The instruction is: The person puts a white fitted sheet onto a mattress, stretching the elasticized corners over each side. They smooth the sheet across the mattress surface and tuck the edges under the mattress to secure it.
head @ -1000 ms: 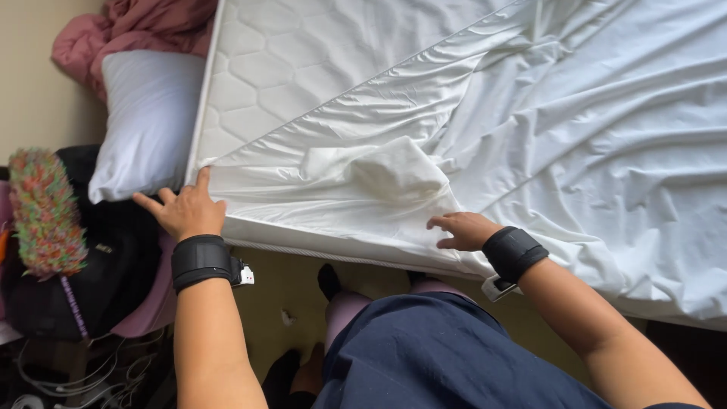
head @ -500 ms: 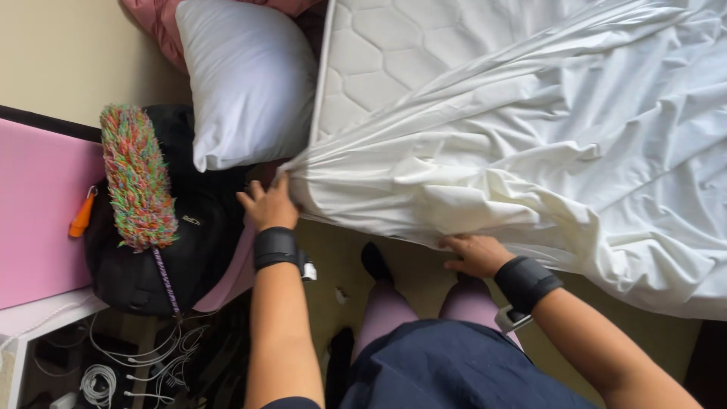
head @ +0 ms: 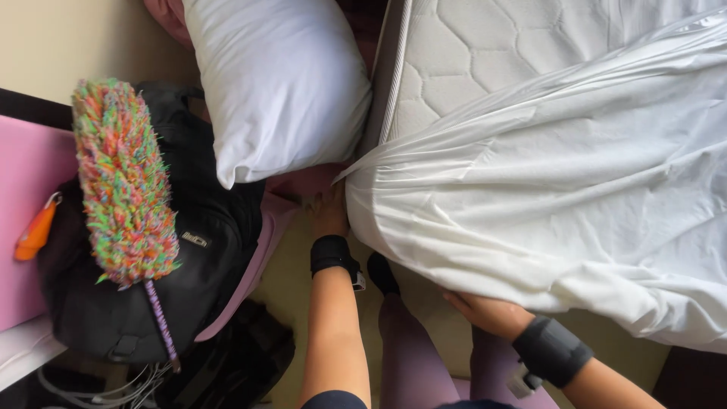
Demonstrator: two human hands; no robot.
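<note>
A white fitted sheet [head: 545, 197] is stretched over the corner of a quilted white mattress [head: 492, 53]. My left hand [head: 330, 212] is pressed against the mattress corner, its fingers partly hidden under the sheet's edge, and it seems to grip the fabric. My right hand [head: 485, 312] sits under the sheet's lower edge along the mattress side, its fingers tucked beneath the cloth. Both wrists wear black bands. My legs in purple trousers [head: 413, 348] stand between the arms.
A white pillow [head: 273, 83] leans against the mattress at the upper left. A black backpack [head: 151, 280] lies left of me with a multicoloured fluffy duster [head: 121, 182] on it. A pink surface [head: 23, 220] and tangled cables [head: 113, 382] are at far left.
The view has shifted right and closer. My left hand has slid to the mattress corner, pulling the sheet down over it. My right hand has moved lower along the mattress side.
</note>
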